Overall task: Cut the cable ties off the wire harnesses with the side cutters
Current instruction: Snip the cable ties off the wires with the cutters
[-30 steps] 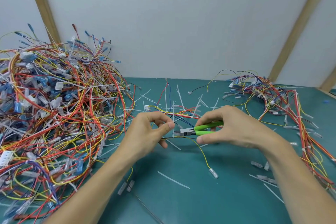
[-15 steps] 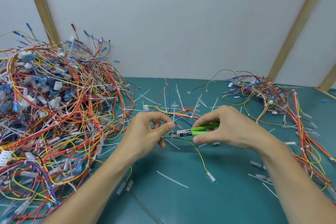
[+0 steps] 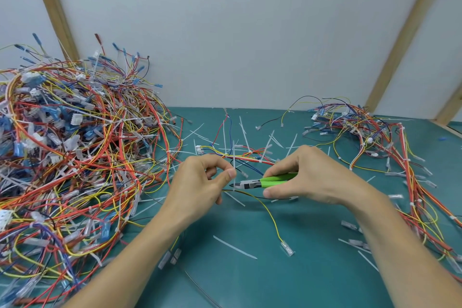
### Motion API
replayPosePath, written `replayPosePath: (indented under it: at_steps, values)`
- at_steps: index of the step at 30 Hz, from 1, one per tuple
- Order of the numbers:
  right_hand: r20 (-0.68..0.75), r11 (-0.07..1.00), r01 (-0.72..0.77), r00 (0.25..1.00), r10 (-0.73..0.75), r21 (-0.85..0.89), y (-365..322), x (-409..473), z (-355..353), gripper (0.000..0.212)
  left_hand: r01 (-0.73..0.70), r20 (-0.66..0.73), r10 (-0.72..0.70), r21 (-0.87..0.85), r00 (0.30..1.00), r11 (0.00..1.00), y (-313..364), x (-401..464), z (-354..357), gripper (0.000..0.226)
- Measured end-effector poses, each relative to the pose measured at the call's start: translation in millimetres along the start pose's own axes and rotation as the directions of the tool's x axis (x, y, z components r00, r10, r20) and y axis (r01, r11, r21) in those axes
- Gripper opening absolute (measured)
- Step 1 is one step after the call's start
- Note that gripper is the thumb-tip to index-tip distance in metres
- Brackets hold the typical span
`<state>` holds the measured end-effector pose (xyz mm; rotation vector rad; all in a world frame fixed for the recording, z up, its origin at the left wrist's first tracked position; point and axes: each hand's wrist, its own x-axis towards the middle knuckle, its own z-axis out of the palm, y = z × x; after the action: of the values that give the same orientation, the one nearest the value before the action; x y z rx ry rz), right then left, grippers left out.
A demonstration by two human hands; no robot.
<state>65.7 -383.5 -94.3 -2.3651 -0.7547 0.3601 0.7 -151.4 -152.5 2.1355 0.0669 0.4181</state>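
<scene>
The side cutters (image 3: 265, 182), with green handles, are gripped in the right hand (image 3: 310, 177), the fingers curled over the upper handle and the thumb pressed under the lower one. The dark tips are pointed left, toward the left hand (image 3: 200, 182), and are seen just beside its thumb; whether the blades are apart or together cannot be told. A thin white cable tie (image 3: 234, 157) is pinched between the thumb and forefinger of the left hand, its tail standing upright above the fingers. The same hand is closed on a thin harness (image 3: 265, 205) of yellow and dark wires, which is seen leaving the hand to the right just below the cutter tips and curving down to a clear connector (image 3: 287, 249) lying on the green mat (image 3: 312, 277).

No container is in view; everything is laid loose on the mat. A large tangled heap of harnesses (image 3: 75, 152), in red, yellow, orange, blue and white wires with many white ties and blue and clear connectors, is piled at the left against the grey wall (image 3: 237, 32). A smaller, flatter pile of harnesses (image 3: 375, 137) is spread along the right side. Between the two piles, behind the hands, one more harness (image 3: 240, 154) is stretched out, still ringed with ties. Cut white tie pieces (image 3: 235, 247) are scattered over the mat, near the hands and behind them. Two slanted wooden battens (image 3: 405, 32) are fixed against the wall.
</scene>
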Motion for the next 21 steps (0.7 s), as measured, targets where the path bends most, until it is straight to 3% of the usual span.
replayPosePath:
  at_steps: [6,12,16,21]
  values:
    - [-0.005,0.999,-0.008,1.000,0.009,0.037,0,0,0,0.030,-0.008,-0.009,0.008,-0.016,1.000,1.000,1,1,0,0.015]
    - [-0.023,0.999,-0.004,1.000,0.005,0.043,2,3,0,0.037,0.004,-0.005,-0.005,-0.042,1.000,0.999,5,0,-2,0.015]
    - [-0.037,0.999,-0.003,0.999,0.004,0.038,6,5,2,0.024,0.005,-0.021,-0.007,-0.122,1.000,0.992,9,0,-6,0.014]
    - [-0.155,0.970,0.033,0.988,0.004,0.240,8,6,-1,0.013,0.013,-0.133,-0.046,-0.241,0.990,0.970,15,0,-7,0.015]
